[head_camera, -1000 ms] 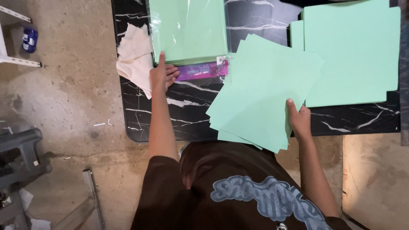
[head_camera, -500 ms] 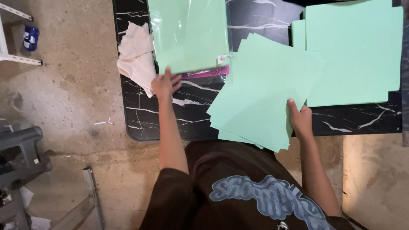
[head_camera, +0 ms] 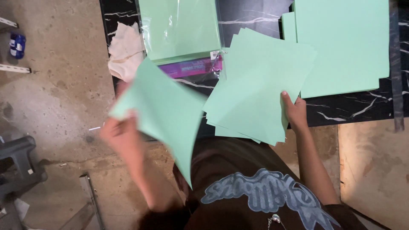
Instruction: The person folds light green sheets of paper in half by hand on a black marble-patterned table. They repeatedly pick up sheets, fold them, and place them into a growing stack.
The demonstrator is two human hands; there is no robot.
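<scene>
My left hand point(head_camera: 121, 134) grips the corner of one mint-green paper sheet point(head_camera: 164, 110), which is lifted off the table and curls toward my chest. Under my right hand point(head_camera: 294, 111) a fanned stack of mint-green sheets point(head_camera: 260, 85) lies at the near edge of the black marble-patterned table point(head_camera: 341, 110); the thumb presses on its right edge. Behind the lifted sheet lies a clear plastic pack of green paper point(head_camera: 181, 27) with a purple label strip point(head_camera: 191, 67).
A second pile of green sheets point(head_camera: 341, 42) covers the table's right side. A crumpled whitish cloth point(head_camera: 125, 53) hangs at the table's left edge. On the concrete floor to the left are a dark grey stool point(head_camera: 17, 166), a metal bar point(head_camera: 91, 198) and a blue can point(head_camera: 17, 44).
My left hand left the plastic pack, took one green sheet and pulled it down and left, toward my body. The right hand has stayed on the fanned stack.
</scene>
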